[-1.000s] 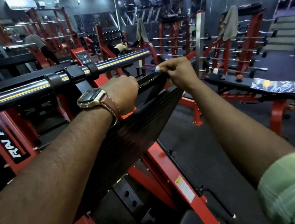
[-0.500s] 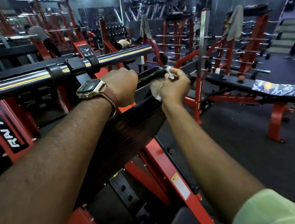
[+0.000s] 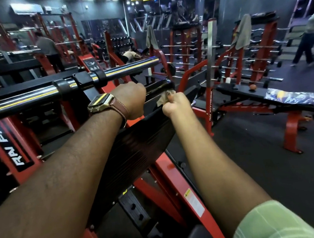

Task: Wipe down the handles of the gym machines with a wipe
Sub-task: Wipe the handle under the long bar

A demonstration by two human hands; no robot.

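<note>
My left hand [image 3: 131, 99], with a watch on its wrist, grips the black handle bar [image 3: 158, 86] at the top of the machine's slanted black pad [image 3: 136, 148]. My right hand [image 3: 176, 104] sits just right of it, pinching a crumpled pale wipe [image 3: 164, 97] against the underside of the same bar near its right end. Most of the wipe is hidden inside the fist.
A long black barbell [image 3: 32, 96] with a yellow stripe crosses above the left hand. The red machine frame [image 3: 179, 184] runs down between my arms. A red-and-black bench [image 3: 257, 97] stands to the right. People [image 3: 310, 31] are at the far right and back left.
My right hand slid back along the bar from its right end toward my left hand, and the wipe came into view in it. My left hand kept its grip.
</note>
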